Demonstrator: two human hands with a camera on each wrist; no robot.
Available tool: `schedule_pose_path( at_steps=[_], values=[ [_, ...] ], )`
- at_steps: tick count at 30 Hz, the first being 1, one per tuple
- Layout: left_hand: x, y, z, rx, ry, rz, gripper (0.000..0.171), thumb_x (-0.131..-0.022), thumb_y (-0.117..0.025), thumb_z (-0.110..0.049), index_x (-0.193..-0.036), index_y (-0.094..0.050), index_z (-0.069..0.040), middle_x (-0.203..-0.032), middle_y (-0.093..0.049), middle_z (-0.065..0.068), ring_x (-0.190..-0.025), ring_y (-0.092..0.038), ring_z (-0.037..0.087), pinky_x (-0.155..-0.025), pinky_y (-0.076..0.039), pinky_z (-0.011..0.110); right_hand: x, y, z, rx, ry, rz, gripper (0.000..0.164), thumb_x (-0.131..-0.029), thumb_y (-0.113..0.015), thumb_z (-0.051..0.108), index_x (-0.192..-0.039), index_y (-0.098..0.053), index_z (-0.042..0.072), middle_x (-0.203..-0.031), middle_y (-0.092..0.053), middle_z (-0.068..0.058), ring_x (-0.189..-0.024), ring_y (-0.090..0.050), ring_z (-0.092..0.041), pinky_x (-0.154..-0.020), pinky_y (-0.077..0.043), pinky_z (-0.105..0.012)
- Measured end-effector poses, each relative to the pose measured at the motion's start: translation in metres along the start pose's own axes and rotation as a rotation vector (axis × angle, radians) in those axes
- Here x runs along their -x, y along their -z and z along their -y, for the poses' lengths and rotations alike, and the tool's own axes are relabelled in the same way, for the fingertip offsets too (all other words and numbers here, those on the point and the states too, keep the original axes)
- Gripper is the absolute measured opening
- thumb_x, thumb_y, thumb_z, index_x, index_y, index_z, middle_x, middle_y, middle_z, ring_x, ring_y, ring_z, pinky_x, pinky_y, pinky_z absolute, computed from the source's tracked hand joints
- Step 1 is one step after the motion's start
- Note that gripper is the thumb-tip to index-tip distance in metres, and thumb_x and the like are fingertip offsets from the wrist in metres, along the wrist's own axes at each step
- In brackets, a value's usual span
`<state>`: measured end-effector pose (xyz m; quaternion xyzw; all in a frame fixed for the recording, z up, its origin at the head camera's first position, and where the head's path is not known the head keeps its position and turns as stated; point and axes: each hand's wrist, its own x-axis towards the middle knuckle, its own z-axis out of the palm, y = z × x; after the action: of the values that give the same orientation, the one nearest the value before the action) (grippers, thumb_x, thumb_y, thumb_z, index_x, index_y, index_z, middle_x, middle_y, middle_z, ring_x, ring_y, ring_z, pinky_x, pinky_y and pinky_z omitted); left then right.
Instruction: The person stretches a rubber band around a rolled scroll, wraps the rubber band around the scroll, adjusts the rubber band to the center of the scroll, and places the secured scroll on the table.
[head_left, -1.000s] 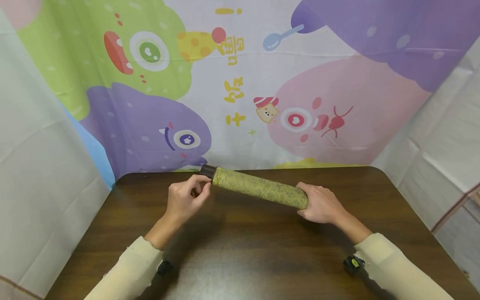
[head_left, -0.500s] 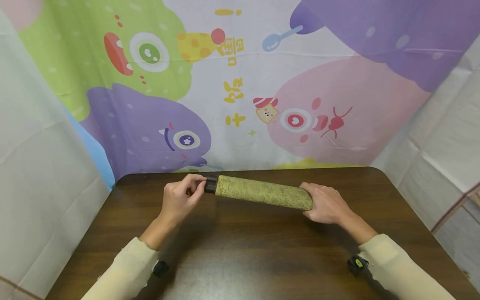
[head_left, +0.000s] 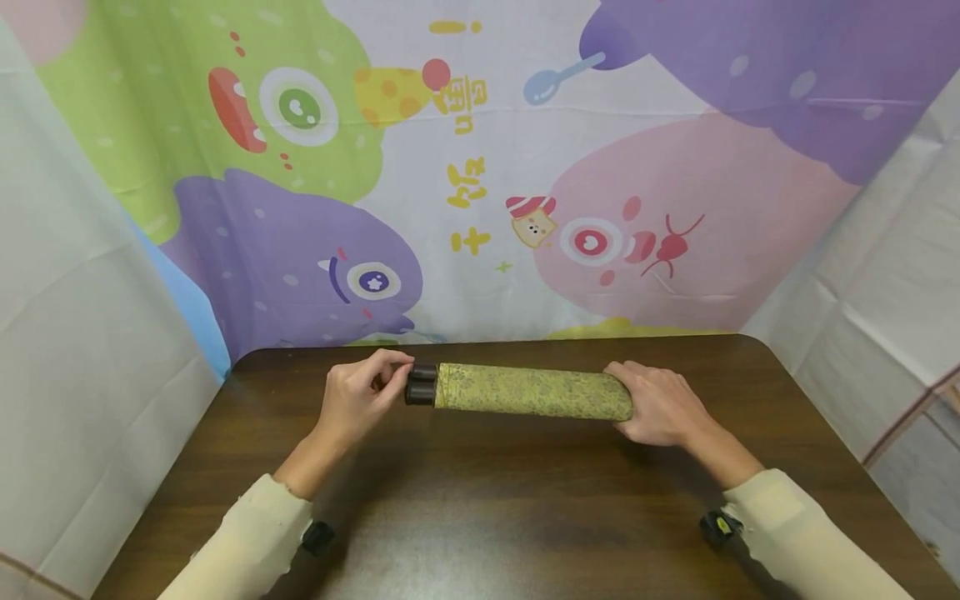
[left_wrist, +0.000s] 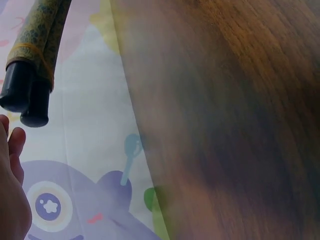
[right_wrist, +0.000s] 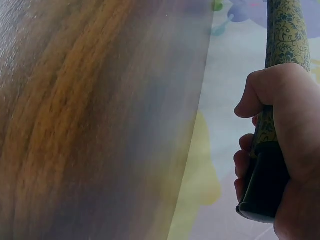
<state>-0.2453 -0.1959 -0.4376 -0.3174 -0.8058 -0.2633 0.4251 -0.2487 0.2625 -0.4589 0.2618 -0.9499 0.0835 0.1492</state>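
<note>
Yellow-green floral-patterned double scroll [head_left: 532, 392]: held roughly level in the air over the dark brown wood-grain table [head_left: 480, 508], lying crosswise between both hands.
Black smooth cylindrical knobs [head_left: 421, 393]: two, side by side, projecting from the left end of the roll.
Thin orange-yellow cord [left_wrist: 31, 47]: looped round the roll near the left end, just short of the knobs.
Dark flared end cap [right_wrist: 264, 185]: at the right end, partly covered by fingers and palm.
Right hand [head_left: 663, 408]: wrapped firmly round the right end, with fingers curled about cap and cover and thumb across the print.
Left hand [head_left: 356, 396]: set narrow, thumb and forefinger brought close together beside the upper knob — pinching or merely near, impossible to tell.
Roll weight and stiffness: probably light to moderate; likely firm along the length, but layered and flexible once unwound.
Cover and knob surfaces: cover likely grippy, knobs likely slick.
Fragile parts: presumably the sheet edges and cord — apt to crease or fray under hard pulling.
Holding points: best taken by the knobs at both ends, or lightly round the cover, without squeezing the middle.
</note>
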Motion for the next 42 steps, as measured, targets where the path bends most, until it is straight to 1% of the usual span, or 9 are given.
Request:
schedule_pose_path(
  at_steps=[5,15,20,23,26,29,32,37,42],
  values=[
    [-0.001,0.001,0.001,0.029,-0.004,0.018,0.017,-0.09,-0.084,0.005,-0.102,-0.081,-0.007,-0.059,-0.059,-0.002,-0.05,-0.047,0.003,-0.051,-0.036,0.021,0.001,0.003,-0.004,0.029,0.012,-0.024,0.067,-0.067,-0.095,0.025,-0.128,-0.069,0.012,-0.107,-0.076,-0.008,-0.074,-0.071,-0.029,-0.059,-0.058,-0.049],
    [-0.002,0.002,0.003,0.071,-0.049,0.058,0.021,-0.086,-0.086,0.008,-0.1,-0.083,-0.008,-0.06,-0.061,-0.004,-0.052,-0.045,0.002,-0.051,-0.036,0.02,0.001,0.006,-0.009,0.129,0.091,-0.077,0.068,-0.064,-0.093,0.025,-0.126,-0.071,0.011,-0.104,-0.075,-0.009,-0.081,-0.073,-0.033,-0.067,-0.061,-0.052],
    [-0.004,0.002,0.002,0.082,-0.085,0.104,0.021,-0.084,-0.089,0.005,-0.098,-0.084,-0.01,-0.069,-0.072,-0.003,-0.054,-0.055,0.003,-0.052,-0.044,0.021,0.002,0.007,-0.009,0.155,0.093,-0.064,0.07,-0.064,-0.094,0.025,-0.129,-0.071,0.01,-0.109,-0.076,-0.011,-0.087,-0.075,-0.036,-0.074,-0.063,-0.054],
    [-0.005,0.002,0.002,0.086,-0.119,0.13,0.02,-0.083,-0.092,0.003,-0.095,-0.085,-0.011,-0.075,-0.073,-0.003,-0.058,-0.06,0.006,-0.054,-0.047,0.022,0.002,0.008,-0.01,0.171,0.096,-0.058,0.072,-0.065,-0.096,0.025,-0.131,-0.071,0.009,-0.112,-0.077,-0.013,-0.09,-0.076,-0.037,-0.077,-0.063,-0.055],
    [-0.005,0.001,0.002,0.096,-0.137,0.159,0.021,-0.082,-0.094,0.002,-0.094,-0.086,-0.013,-0.081,-0.071,-0.003,-0.064,-0.063,0.008,-0.057,-0.048,0.022,0.002,0.009,-0.009,0.174,0.103,-0.063,0.073,-0.065,-0.097,0.026,-0.131,-0.072,0.008,-0.113,-0.077,-0.013,-0.092,-0.076,-0.037,-0.079,-0.063,-0.056],
    [-0.004,0.0,0.003,0.108,-0.152,0.19,0.022,-0.081,-0.096,0.001,-0.094,-0.087,-0.015,-0.089,-0.074,-0.002,-0.072,-0.067,0.01,-0.061,-0.051,0.024,0.002,0.009,-0.009,0.173,0.107,-0.065,0.074,-0.065,-0.098,0.026,-0.132,-0.072,0.008,-0.113,-0.076,-0.013,-0.092,-0.075,-0.037,-0.079,-0.063,-0.055],
    [-0.004,0.001,0.005,0.111,-0.172,0.216,0.022,-0.08,-0.098,-0.002,-0.094,-0.088,-0.016,-0.092,-0.073,-0.003,-0.076,-0.068,0.011,-0.065,-0.053,0.026,0.003,0.009,-0.008,0.177,0.108,-0.062,0.074,-0.065,-0.098,0.025,-0.132,-0.071,0.009,-0.113,-0.076,-0.013,-0.092,-0.075,-0.037,-0.08,-0.063,-0.055],
    [-0.007,0.002,0.002,0.073,-0.242,0.262,0.023,-0.079,-0.1,-0.005,-0.096,-0.09,-0.017,-0.094,-0.073,-0.002,-0.08,-0.069,0.011,-0.067,-0.057,0.027,0.003,0.009,-0.007,0.193,0.111,-0.056,0.075,-0.064,-0.097,0.026,-0.133,-0.072,0.009,-0.113,-0.075,-0.013,-0.093,-0.075,-0.037,-0.082,-0.063,-0.056],
    [-0.011,0.001,-0.008,-0.046,-0.354,0.322,0.017,-0.084,-0.099,-0.009,-0.096,-0.09,-0.018,-0.096,-0.074,-0.003,-0.084,-0.071,0.011,-0.062,-0.058,0.025,0.0,0.006,-0.01,0.187,0.123,-0.048,0.075,-0.064,-0.097,0.026,-0.132,-0.071,0.009,-0.114,-0.075,-0.013,-0.094,-0.075,-0.037,-0.083,-0.063,-0.055]
  ],
)
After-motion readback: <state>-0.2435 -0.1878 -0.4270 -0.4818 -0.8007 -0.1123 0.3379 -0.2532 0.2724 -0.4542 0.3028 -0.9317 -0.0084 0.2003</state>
